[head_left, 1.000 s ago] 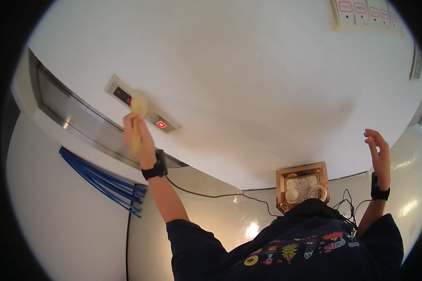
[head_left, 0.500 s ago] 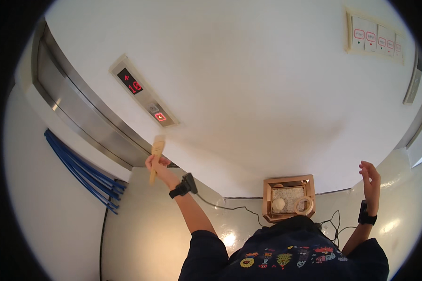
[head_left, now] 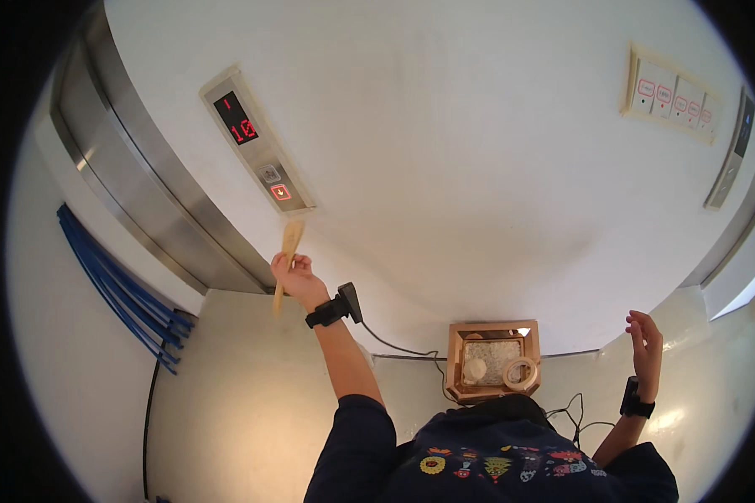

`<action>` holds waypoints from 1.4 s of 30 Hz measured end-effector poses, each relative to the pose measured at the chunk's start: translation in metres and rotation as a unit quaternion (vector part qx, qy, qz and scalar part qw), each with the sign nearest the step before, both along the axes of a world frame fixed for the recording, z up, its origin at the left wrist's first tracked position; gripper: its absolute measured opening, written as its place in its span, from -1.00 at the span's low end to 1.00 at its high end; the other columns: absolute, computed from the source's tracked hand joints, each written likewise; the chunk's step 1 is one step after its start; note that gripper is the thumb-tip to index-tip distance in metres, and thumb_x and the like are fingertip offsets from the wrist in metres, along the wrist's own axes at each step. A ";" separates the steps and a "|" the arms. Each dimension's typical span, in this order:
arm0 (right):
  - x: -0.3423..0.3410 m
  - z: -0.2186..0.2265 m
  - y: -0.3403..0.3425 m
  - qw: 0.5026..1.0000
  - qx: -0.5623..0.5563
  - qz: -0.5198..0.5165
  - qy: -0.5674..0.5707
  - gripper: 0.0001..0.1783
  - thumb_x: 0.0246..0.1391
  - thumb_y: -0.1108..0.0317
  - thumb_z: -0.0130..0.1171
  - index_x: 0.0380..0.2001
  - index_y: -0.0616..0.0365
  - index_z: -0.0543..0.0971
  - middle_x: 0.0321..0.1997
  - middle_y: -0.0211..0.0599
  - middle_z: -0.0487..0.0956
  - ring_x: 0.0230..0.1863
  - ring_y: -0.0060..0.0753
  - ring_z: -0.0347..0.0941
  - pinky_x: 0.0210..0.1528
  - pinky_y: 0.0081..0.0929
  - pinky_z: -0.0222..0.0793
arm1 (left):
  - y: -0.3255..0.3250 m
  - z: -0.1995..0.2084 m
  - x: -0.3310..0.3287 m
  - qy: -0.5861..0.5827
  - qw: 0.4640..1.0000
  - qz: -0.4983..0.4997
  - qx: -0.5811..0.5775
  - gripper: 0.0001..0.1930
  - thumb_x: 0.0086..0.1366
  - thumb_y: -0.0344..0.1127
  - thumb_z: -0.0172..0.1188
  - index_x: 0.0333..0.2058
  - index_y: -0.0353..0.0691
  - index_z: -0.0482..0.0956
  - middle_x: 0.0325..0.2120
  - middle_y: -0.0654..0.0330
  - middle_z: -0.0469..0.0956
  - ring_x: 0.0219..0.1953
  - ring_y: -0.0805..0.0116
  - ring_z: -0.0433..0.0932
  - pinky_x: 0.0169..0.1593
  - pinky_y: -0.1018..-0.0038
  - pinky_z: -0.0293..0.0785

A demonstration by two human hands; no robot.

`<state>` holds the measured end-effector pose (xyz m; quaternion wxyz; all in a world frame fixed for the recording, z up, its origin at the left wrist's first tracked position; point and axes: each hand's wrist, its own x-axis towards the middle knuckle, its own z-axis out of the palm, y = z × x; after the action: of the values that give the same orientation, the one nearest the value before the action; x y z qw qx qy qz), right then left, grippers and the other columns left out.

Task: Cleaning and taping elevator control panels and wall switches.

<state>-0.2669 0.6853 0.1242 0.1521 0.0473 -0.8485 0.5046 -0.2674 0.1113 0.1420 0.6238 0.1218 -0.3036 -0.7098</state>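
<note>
Left hand (head_left: 298,281) raised, gripping wooden spatula (head_left: 287,260) — right hand (head_left: 646,339) open

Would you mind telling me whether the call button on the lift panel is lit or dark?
Lit: the lower button on the panel glows red, just above the wooden stick held in the left hand.

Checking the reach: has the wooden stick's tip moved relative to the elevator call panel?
Yes. The wooden stick in the left hand dropped below the call panel, having overlapped it earlier.

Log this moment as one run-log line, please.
left hand: grips wooden stick, tip just below elevator call panel | right hand: open, empty
</note>
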 end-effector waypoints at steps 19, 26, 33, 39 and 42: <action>-0.012 -0.006 -0.019 0.999 0.011 0.043 0.019 -0.74 0.12 0.34 -0.04 -0.19 0.26 0.48 -0.33 -0.27 0.56 -0.35 -0.48 0.47 -0.27 -0.54 0.36 | -0.058 0.048 0.050 -0.062 0.981 -0.037 -0.180 -0.81 0.18 -0.25 0.03 -0.33 -0.24 0.34 -0.57 0.25 0.34 -0.63 0.48 0.33 -0.53 0.57 0.30; -0.022 -0.003 -0.021 0.999 -0.006 0.027 0.018 -0.74 0.13 0.34 -0.04 -0.17 0.26 0.47 -0.30 -0.25 0.55 -0.35 -0.49 0.46 -0.22 -0.56 0.35 | -0.087 0.181 0.041 -0.119 0.894 0.146 -0.407 -0.62 0.24 -0.16 0.01 -0.07 -0.29 0.28 -0.36 0.18 0.46 -0.43 0.47 0.48 -0.42 0.63 0.31; -0.030 -0.010 -0.031 0.997 -0.036 0.051 0.044 -0.73 0.13 0.33 -0.04 -0.16 0.24 0.47 -0.30 -0.25 0.55 -0.35 -0.51 0.44 -0.23 -0.56 0.34 | -0.107 0.207 0.063 -0.375 0.803 0.009 -0.464 -0.67 0.24 -0.19 -0.04 -0.13 -0.31 0.35 -0.37 0.21 0.49 -0.49 0.50 0.49 -0.44 0.63 0.31; -0.037 -0.012 -0.029 0.997 -0.019 0.052 0.061 -0.71 0.14 0.29 -0.03 -0.16 0.25 0.47 -0.32 -0.25 0.56 -0.36 -0.52 0.44 -0.28 -0.58 0.33 | -0.109 0.180 0.065 -0.191 0.862 0.085 -0.462 -0.68 0.18 -0.12 0.02 -0.23 -0.26 0.43 -0.57 0.29 0.47 -0.59 0.58 0.45 -0.51 0.68 0.26; -0.041 -0.012 -0.031 0.998 -0.021 0.046 0.049 -0.71 0.13 0.30 -0.03 -0.16 0.26 0.47 -0.32 -0.26 0.56 -0.36 -0.51 0.45 -0.27 -0.58 0.34 | -0.109 0.187 0.069 -0.379 0.798 -0.081 -0.462 -0.67 0.18 -0.12 0.03 -0.21 -0.25 0.42 -0.56 0.29 0.48 -0.58 0.59 0.45 -0.52 0.68 0.27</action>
<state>-0.3076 0.6546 0.1125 0.1709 0.1077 -0.8264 0.5256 -0.1987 0.0020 0.3292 0.3809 0.0536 -0.8163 -0.4308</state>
